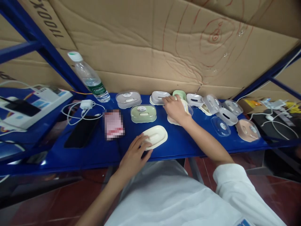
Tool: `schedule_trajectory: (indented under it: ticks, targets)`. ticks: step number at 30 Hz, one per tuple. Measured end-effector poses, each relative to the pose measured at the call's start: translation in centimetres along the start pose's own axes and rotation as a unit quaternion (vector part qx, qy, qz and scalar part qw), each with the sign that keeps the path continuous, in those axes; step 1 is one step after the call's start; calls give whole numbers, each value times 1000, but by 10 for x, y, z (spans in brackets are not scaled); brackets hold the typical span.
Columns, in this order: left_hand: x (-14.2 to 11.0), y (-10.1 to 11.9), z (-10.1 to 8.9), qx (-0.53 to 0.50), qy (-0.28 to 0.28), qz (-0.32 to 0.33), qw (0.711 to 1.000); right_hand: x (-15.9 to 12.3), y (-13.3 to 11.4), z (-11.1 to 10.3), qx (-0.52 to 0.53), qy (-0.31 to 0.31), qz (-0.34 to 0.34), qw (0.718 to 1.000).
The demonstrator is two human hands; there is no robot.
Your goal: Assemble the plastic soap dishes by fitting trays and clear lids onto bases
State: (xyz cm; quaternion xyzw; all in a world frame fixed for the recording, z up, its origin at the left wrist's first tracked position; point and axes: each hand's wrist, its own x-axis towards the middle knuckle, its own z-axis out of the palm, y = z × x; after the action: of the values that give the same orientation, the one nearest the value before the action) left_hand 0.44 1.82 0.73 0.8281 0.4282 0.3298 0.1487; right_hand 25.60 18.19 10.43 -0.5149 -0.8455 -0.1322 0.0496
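My left hand (135, 153) has its thumb and fingers at the left end of a cream oval soap dish part (157, 135), near the table's front edge. Farther back, my right hand (175, 108) reaches over with bent fingers at the right end of a pale lilac soap dish (158, 96). Its fingertips are partly hidden. Under and beside this wrist are a pale pink soap dish part (172, 120) and a clear lid, both partly covered. A green soap dish piece (180, 93) stands just behind the right hand.
A lidded green soap dish (143, 113) and a lidded grey one (128, 99) stand left of centre. Several more dishes, a clear lid (221, 126) and a peach dish (247, 130) lie right. Leftward are a water bottle (90, 78), a charger (86, 104) and a black phone-like slab (81, 133).
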Motion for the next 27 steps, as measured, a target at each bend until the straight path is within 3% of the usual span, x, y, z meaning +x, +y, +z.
schedule_trajectory:
  ticks: [2,4,8,11,13,14,16,18,21,27]
  targets:
    - [-2,-1,0,-6,9,-12,1000,32,1,2,-38,-86,29,995]
    - [-4,-2,-1,-13,20,-38,999,55,3,6,-41,-134,31,990]
    - [-5,-1,-5,-38,10,-93,995,62,9,-1,-32,-123,40,991]
    - [-4,0,-5,-57,16,-114,992,17,2,-18,-10,-2,50,999]
    - [-3,-2,-2,-78,35,-113,990,-34,-13,-25,35,104,24,994]
    - [-4,-4,0,-92,43,-111,989,-62,-23,-26,55,125,10,991]
    - [-5,-7,4,-123,50,-106,985,-114,-44,-21,88,128,-27,988]
    - [-7,-11,6,-148,47,-104,982,-152,-61,-11,109,82,-40,990]
    - [-7,-12,5,-161,36,-100,981,-171,-76,5,140,31,-54,988]
    - [-4,-4,-10,-125,-18,-108,986,-153,-81,13,224,22,-133,965]
